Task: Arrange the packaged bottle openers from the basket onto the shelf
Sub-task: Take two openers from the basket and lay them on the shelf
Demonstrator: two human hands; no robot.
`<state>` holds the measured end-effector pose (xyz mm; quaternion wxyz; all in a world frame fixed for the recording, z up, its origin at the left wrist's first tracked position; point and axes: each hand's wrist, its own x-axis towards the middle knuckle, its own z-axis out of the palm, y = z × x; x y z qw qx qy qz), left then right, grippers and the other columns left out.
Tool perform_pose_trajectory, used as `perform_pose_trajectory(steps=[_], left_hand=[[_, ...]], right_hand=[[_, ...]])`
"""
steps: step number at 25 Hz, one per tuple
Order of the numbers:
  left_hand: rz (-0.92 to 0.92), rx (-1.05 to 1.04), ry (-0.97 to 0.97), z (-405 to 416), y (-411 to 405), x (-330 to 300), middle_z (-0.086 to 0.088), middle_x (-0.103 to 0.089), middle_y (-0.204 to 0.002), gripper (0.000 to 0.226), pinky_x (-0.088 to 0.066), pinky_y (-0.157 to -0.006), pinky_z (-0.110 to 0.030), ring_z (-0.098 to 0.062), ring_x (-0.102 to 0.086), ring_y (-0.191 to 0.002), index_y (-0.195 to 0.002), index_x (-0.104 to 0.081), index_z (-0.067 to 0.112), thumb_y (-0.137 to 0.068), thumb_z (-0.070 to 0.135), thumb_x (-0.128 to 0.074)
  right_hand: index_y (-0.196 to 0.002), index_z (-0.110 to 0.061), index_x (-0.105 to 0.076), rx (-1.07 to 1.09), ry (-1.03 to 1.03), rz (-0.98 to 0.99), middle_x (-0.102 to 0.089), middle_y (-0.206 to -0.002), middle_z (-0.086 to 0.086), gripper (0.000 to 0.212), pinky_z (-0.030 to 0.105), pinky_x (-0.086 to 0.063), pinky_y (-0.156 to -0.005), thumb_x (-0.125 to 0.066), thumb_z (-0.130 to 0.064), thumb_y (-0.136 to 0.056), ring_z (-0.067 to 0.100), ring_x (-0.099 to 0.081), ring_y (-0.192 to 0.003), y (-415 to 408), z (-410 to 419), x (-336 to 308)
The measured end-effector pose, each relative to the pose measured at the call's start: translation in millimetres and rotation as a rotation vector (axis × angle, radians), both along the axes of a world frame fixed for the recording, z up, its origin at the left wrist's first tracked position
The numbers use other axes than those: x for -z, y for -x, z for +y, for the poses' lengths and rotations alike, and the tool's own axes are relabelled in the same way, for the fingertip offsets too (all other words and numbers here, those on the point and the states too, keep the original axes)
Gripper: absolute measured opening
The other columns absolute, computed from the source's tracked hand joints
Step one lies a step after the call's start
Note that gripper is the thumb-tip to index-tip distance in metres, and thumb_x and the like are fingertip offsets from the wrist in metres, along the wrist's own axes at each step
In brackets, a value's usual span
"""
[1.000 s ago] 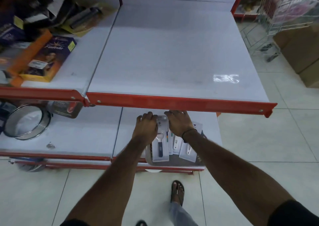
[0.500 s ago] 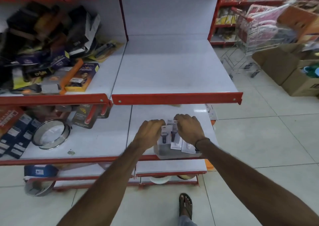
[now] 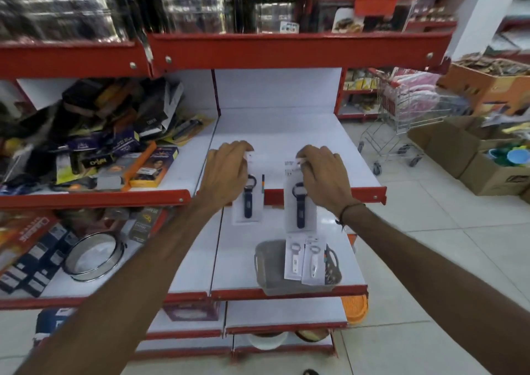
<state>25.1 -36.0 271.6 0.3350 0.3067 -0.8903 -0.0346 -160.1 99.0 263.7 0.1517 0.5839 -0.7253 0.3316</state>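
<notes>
Lifted from the basket (image 3: 269,263) since a moment ago: both hands, arms outstretched, palms down. Left hand (image 3: 226,171) pinching one dark-handled opener pack (image 3: 248,199), right hand (image 3: 324,174) another (image 3: 299,205), dangling over the shelf (image 3: 281,133) edge. Two white-handled packs (image 3: 301,261) remaining in basket.

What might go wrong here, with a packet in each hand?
The left hand and right hand each pinch a blue opener pack by its top only, so one might swing or slip while hanging past the shelf edge. The basket sits at its own shelf's front lip and might get knocked off.
</notes>
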Motion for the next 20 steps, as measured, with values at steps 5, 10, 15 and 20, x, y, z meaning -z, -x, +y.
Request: perform_pose_trajectory(steps=[5,10,15,20], left_hand=[[-0.042,-0.088,-0.001,-54.7,24.9,-47.2,-0.015,-0.075,-0.097,0.025,-0.043,-0.074,-0.035,-0.034,-0.066,-0.091,-0.103,-0.064,0.007,-0.085,-0.002,-0.048],[-0.052,-0.147,-0.111,-105.9,51.2,-52.1,-0.012,-0.076,-0.096,0.025,-0.046,-0.092,-0.048,-0.033,-0.068,-0.094,-0.105,-0.059,0.01,-0.087,0.002,-0.043],[-0.138,-0.185,-0.181,-127.7,74.8,-11.0,-0.012,-0.072,-0.107,0.028,-0.042,-0.096,-0.048,-0.034,-0.062,-0.106,-0.108,-0.059,0.01,-0.085,0.0,-0.047],[-0.21,-0.196,-0.245,-138.1,78.7,33.2,-0.01,-0.069,-0.116,0.027,-0.032,-0.1,-0.051,-0.033,-0.055,-0.115,-0.113,-0.057,0.011,-0.09,0.004,-0.047]], right_hand=[[-0.102,-0.011,-0.059,-0.01,-0.05,-0.08,-0.066,-0.093,0.004,0.019,0.035,-0.038,-0.077,-0.042,-0.012,-0.096,0.025,-0.056,-0.088,11.1,-60.9,-53.0],[-0.105,-0.01,-0.058,0.015,-0.099,-0.087,-0.066,-0.097,0.008,0.02,0.04,-0.04,-0.079,-0.04,-0.012,-0.095,0.03,-0.057,-0.092,32.5,-123.4,-59.7],[-0.115,-0.014,-0.059,0.033,-0.304,-0.191,-0.069,-0.102,0.007,0.029,0.038,-0.041,-0.087,-0.039,-0.012,-0.093,0.03,-0.062,-0.093,46.4,-162.8,-26.5],[-0.118,-0.015,-0.061,0.024,-0.44,-0.183,-0.069,-0.116,0.007,0.033,0.037,-0.042,-0.088,-0.041,-0.015,-0.092,0.03,-0.062,-0.104,51.8,-178.5,15.0]])
